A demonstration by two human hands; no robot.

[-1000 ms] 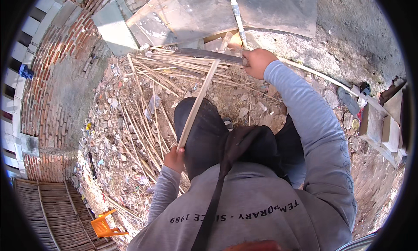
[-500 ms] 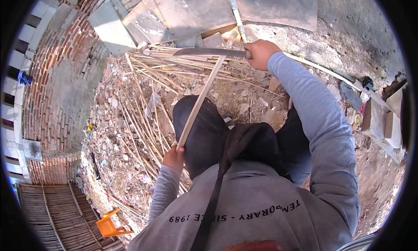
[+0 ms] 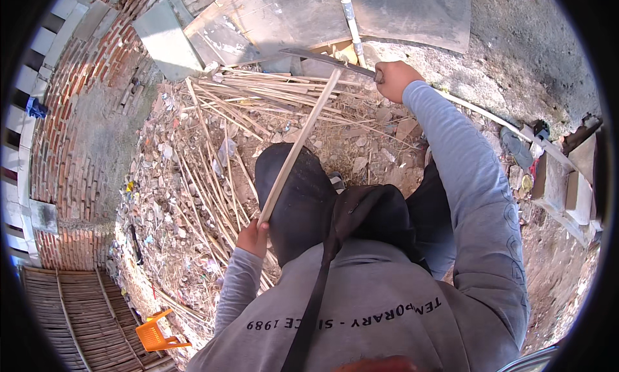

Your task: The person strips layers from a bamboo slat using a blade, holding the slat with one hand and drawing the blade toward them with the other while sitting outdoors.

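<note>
My left hand (image 3: 253, 238) is closed round the near end of a long flat strip of split bamboo (image 3: 295, 154). The strip slants up and away to the right, passing over my bent left knee in dark trousers. In my right hand (image 3: 397, 81), farther off at the right, is the handle of a machete (image 3: 317, 55). Its dark blade points left, tip tilted away from me, and meets or crosses the strip's far end. Whether the edge is biting into the bamboo I cannot tell.
Many cut strips (image 3: 258, 91) lie piled on the rubble-strewn ground ahead and to the left. Boards (image 3: 290, 20) and a white pipe (image 3: 349, 17) stand at the far wall. An orange plastic chair (image 3: 153, 335) is at lower left, beside a bamboo slat panel (image 3: 77, 314).
My right hand and the machete have moved slightly right, and the blade has tilted, its tip now farther away. The blade has slid toward the strip's far end. My left hand has barely moved.
</note>
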